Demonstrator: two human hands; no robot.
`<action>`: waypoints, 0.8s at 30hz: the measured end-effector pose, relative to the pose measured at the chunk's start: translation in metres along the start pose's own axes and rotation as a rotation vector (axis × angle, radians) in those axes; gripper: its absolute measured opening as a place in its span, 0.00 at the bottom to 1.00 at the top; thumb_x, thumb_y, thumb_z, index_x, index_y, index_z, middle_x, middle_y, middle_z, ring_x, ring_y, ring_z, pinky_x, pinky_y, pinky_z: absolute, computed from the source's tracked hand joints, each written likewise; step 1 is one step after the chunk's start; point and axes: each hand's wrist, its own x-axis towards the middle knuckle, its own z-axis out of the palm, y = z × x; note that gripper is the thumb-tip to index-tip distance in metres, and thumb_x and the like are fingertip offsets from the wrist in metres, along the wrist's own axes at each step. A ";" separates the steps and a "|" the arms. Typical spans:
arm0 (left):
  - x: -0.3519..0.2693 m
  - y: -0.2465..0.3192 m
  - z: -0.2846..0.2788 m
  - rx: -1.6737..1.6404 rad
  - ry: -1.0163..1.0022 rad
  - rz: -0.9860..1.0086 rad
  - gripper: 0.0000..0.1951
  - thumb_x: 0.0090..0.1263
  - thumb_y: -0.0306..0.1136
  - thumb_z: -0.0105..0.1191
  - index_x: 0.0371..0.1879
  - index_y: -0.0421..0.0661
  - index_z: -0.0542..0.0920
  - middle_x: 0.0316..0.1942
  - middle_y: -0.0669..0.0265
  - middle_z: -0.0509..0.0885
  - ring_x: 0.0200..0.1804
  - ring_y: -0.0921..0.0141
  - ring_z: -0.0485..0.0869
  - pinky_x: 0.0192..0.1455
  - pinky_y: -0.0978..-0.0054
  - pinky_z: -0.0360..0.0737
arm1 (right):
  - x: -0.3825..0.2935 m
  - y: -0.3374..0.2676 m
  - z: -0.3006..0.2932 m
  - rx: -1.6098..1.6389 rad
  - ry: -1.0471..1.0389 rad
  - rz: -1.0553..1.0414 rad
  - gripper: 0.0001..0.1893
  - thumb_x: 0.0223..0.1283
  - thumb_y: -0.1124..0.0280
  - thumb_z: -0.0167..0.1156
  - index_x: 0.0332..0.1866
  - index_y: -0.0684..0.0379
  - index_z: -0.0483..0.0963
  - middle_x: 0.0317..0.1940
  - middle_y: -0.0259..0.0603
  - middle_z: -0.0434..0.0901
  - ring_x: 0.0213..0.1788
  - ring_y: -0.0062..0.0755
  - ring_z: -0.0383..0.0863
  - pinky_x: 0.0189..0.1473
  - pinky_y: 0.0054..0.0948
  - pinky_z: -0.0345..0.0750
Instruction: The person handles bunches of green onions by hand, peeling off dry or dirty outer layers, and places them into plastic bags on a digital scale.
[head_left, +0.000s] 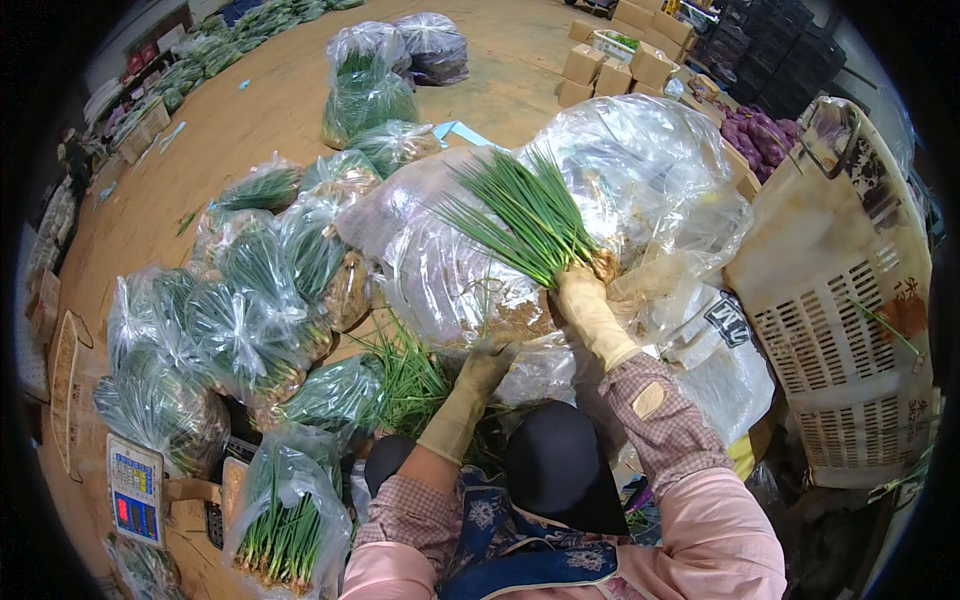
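Observation:
My right hand, in a pale rubber glove, grips a bunch of green onions close to its root end. The leaves fan out to the upper left, and the roots lie to the right. Beneath the bunch spreads a large clear plastic bag, with brown matter on it near my hands. My left hand, also gloved, is at the bag's near edge with its fingers bent; whether it pinches anything is unclear. Loose green onions are heaped just left of it.
Several clear bags of green onions crowd the left side. An open bag of green onions stands by a digital scale. On the right leans a large slatted plastic basket. Farther back are cardboard boxes and purple net sacks.

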 end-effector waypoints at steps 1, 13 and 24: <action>-0.002 0.010 0.001 -0.079 -0.017 -0.043 0.19 0.60 0.41 0.53 0.46 0.42 0.75 0.38 0.65 0.79 0.40 0.72 0.77 0.45 0.73 0.73 | 0.004 -0.001 0.001 0.036 -0.006 0.023 0.10 0.49 0.66 0.58 0.37 0.56 0.76 0.32 0.47 0.77 0.41 0.43 0.77 0.41 0.40 0.74; -0.002 0.044 -0.016 -0.667 -0.119 -0.153 0.17 0.65 0.29 0.46 0.52 0.37 0.67 0.43 0.58 0.77 0.43 0.65 0.79 0.45 0.71 0.80 | -0.042 -0.088 -0.058 1.150 -0.276 0.225 0.19 0.55 0.57 0.57 0.42 0.64 0.75 0.34 0.45 0.81 0.31 0.31 0.80 0.38 0.27 0.75; -0.026 0.045 -0.035 -0.908 -0.141 -0.177 0.15 0.65 0.37 0.48 0.43 0.38 0.72 0.35 0.59 0.79 0.37 0.63 0.81 0.41 0.69 0.80 | -0.027 -0.105 -0.013 2.008 -0.705 0.469 0.06 0.59 0.69 0.53 0.36 0.59 0.66 0.16 0.33 0.65 0.10 0.20 0.57 0.09 0.22 0.53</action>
